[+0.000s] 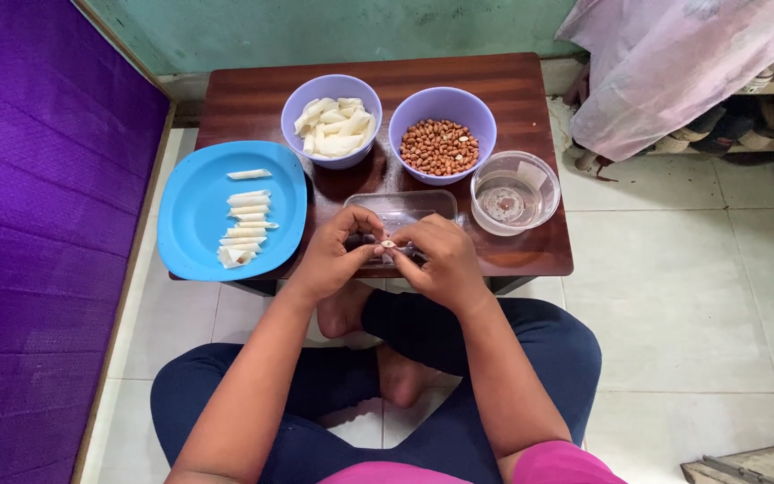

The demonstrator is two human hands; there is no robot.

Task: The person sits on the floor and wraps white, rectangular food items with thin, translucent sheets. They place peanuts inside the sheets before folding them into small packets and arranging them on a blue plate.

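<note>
My left hand (338, 253) and my right hand (436, 260) meet over the front edge of a small brown table (512, 99). Between their fingertips they pinch a small pale piece (388, 244). Just behind the hands lies a clear rectangular tray (400, 204). A purple bowl (296, 100) holds white strips. A second purple bowl (405, 115) holds brown peanuts. On the left, a blue plate (192, 211) carries a row of several white rolled strips (245, 220).
A clear round container (535, 204) with a little liquid stands right of the tray. I sit cross-legged on a white tiled floor (674, 296). A purple mat (38, 224) runs along the left. Pink cloth (665, 63) hangs over a shoe shelf at the upper right.
</note>
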